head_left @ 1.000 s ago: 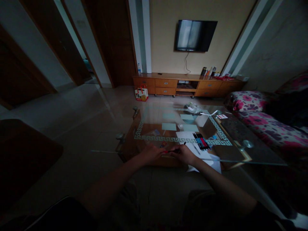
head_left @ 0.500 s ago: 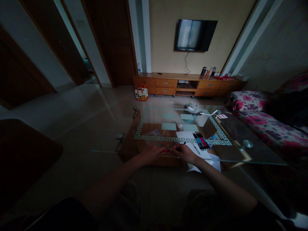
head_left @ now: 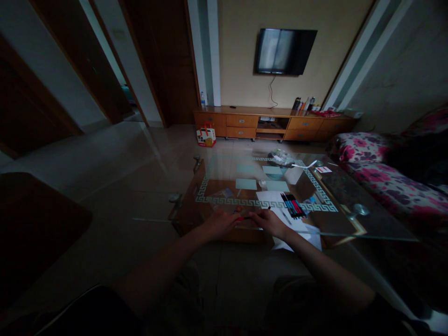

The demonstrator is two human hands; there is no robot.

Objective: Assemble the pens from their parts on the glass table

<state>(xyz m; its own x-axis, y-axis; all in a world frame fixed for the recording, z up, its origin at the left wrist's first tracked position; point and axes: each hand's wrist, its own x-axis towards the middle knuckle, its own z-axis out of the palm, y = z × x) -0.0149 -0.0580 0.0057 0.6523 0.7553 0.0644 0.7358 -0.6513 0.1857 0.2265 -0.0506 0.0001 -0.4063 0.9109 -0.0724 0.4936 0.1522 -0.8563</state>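
Note:
Both my hands rest at the near edge of a glass coffee table (head_left: 353, 224). My left hand (head_left: 219, 223) is closed, its fingertips pinching the red end of a thin pen (head_left: 245, 218). My right hand (head_left: 269, 222) is closed round the dark body of the same pen. A row of several dark and red pens (head_left: 292, 205) lies just right of my right hand on white paper sheets (head_left: 297, 228). Pale green cards (head_left: 245, 184) lie farther out on the glass.
A flowered sofa (head_left: 385, 177) runs along the right. A low wooden TV cabinet (head_left: 273, 122) and wall TV (head_left: 284, 51) stand at the back, with a red and white box (head_left: 206, 136) on the floor. A dark chair (head_left: 31, 224) is at left.
My hands have stayed together on the pen; the right hand has shifted slightly toward the left one. Nothing else has moved.

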